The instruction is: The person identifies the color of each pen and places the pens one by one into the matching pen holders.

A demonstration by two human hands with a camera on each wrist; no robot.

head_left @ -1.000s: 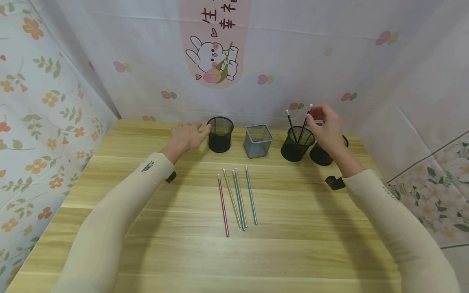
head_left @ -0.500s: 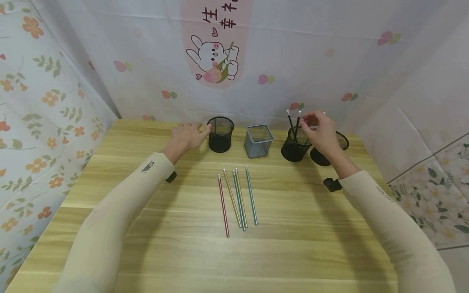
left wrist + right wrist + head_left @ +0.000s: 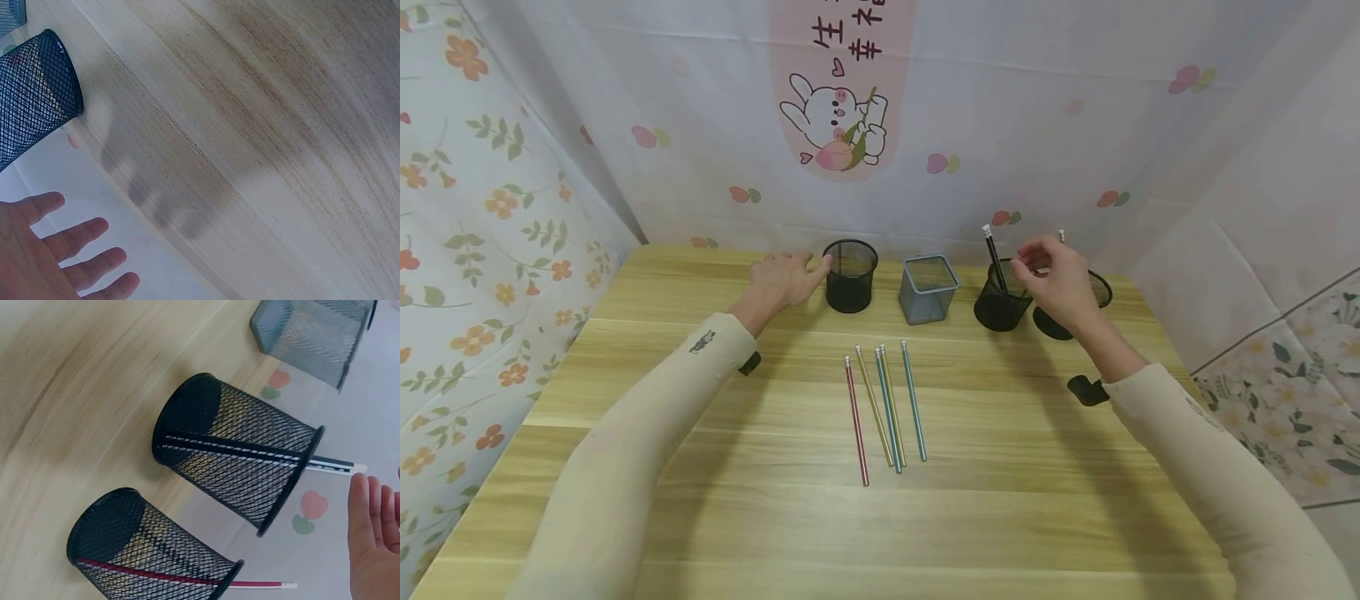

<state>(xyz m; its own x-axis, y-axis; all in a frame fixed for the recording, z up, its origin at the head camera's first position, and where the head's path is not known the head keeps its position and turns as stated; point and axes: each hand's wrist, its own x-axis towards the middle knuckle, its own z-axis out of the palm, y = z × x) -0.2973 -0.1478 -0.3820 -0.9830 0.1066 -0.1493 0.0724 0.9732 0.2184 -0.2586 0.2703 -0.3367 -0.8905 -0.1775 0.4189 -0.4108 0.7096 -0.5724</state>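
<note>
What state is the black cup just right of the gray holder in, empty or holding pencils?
Not empty: in the right wrist view, black pencils show through the mesh of that black cup and stick past its rim.

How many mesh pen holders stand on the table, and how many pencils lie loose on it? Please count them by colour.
Black round mesh holders: 3
Grey square mesh holder: 1
Slim red pencil: 1
Slim gold pencils: 2
Slim blue pencils: 2
Total: 9

We read 生 and 幸 on the pink panel (image 3: pixel 859 83) of the backdrop cloth (image 3: pixel 1037 117); the left sleeve's (image 3: pixel 647 425) print (image 3: pixel 702 342) was illegible.
</note>
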